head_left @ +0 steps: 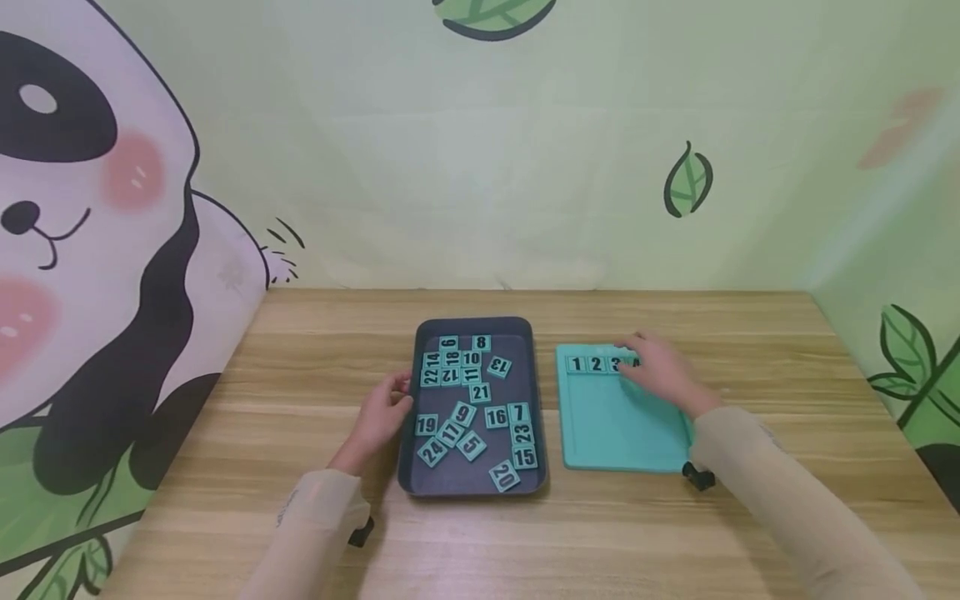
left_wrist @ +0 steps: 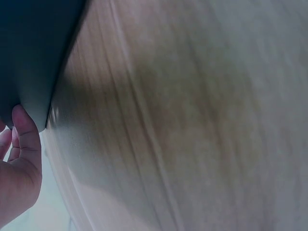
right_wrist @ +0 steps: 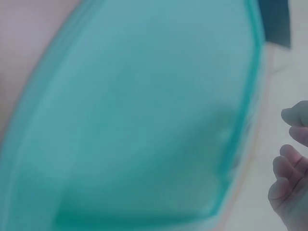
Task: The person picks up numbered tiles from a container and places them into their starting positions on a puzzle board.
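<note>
On the left of the table stands a dark tray (head_left: 442, 486) with several numbered teal tiles lying in it. My left hand (head_left: 381, 414) touches the outside of the tray's left wall, and the thumb (left_wrist: 25, 126) lies against that wall in the left wrist view. To the right is a teal board (head_left: 626, 425), its top row holding tiles 1 (head_left: 577, 364), 2 (head_left: 596, 364) and 3 (head_left: 615, 365). My right hand (head_left: 660, 371) hovers at the board's upper right, partly covering a tile (head_left: 637, 362) beside the 3. Its thumb and fingers stand apart in the right wrist view.
The wooden table (head_left: 480, 550) runs back to a green wall cloth (head_left: 480, 192) with a painted panda (head_left: 75, 250) on the left. A narrow strip of table separates the tray and the board. Small black devices sit at both sleeves' cuffs.
</note>
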`<act>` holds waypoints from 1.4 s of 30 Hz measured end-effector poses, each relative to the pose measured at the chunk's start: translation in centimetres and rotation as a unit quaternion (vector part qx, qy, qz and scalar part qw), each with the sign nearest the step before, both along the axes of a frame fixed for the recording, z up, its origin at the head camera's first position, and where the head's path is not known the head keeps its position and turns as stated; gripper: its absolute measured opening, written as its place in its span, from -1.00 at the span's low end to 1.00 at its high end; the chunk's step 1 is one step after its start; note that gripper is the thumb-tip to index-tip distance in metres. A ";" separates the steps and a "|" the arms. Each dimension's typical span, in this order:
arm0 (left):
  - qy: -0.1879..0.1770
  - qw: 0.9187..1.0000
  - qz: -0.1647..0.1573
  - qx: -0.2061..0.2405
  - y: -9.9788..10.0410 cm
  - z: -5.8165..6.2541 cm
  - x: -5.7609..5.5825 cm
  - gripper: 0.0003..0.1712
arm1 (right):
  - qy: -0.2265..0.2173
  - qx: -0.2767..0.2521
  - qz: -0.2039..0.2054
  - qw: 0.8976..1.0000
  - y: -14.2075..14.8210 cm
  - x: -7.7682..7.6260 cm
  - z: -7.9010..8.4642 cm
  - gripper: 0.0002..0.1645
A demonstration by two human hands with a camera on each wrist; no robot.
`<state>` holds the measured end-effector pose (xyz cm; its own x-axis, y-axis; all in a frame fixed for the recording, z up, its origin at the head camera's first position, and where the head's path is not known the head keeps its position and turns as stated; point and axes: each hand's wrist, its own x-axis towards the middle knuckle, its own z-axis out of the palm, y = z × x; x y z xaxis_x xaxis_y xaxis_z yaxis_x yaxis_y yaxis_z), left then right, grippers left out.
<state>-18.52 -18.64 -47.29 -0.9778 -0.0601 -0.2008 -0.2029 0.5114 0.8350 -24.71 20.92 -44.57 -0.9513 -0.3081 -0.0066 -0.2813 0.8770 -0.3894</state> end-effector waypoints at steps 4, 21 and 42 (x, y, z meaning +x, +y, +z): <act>-0.003 1.000 -0.003 -0.003 0.0 0.0 -0.2 -0.53 | 0.034 -0.019 0.041 0.998 -2.3 0.5 0.9 -0.55; 0.009 1.000 -0.009 -0.012 -0.1 0.1 -0.2 -0.53 | 0.006 -0.044 0.167 0.985 -11.9 4.8 1.8 -0.50; -0.003 1.000 0.000 0.000 -0.1 -0.1 0.0 -0.52 | 0.004 0.079 0.199 0.977 -17.8 7.6 -1.2 -0.38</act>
<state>-18.51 -18.79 -47.39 -0.9764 -0.0592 -0.2076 -0.2082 0.5116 0.8336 -17.14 3.14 -45.77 -0.7571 -0.6488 -0.0771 -0.6139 0.7468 -0.2556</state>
